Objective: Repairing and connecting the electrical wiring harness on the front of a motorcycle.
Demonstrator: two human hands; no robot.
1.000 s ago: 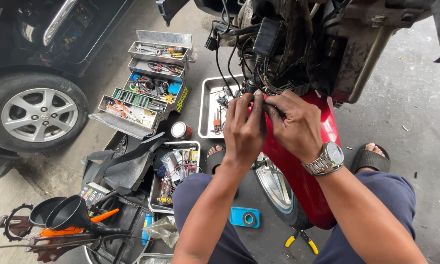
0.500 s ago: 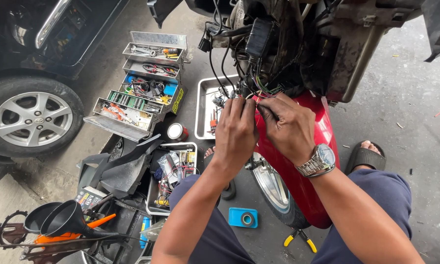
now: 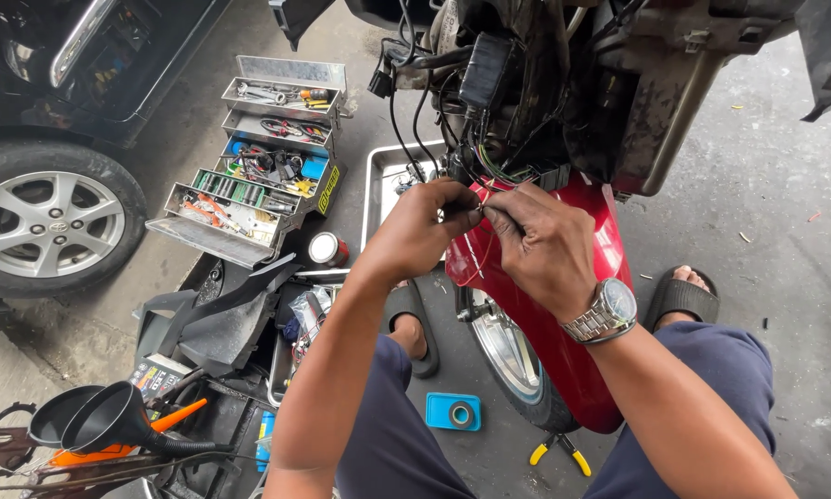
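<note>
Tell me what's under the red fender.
Under the red fender sits the front wheel: its silver rim and a strip of black tyre show. The fender covers the rest of the wheel. Yellow-handled pliers lie on the floor beside the tyre.

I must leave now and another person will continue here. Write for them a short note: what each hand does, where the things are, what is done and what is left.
Left hand and right hand meet at the wire bundle under the stripped front of the scooter, fingertips pinching thin wires above the red fender. A wristwatch is on the right wrist.
Nearby: open tiered toolbox, metal tray, blue tape roll, yellow-handled pliers, black funnel.
Done: front panels are off, wiring exposed.
Left: wires hang loose and uncovered; I cannot tell whether the joint is made.
</note>
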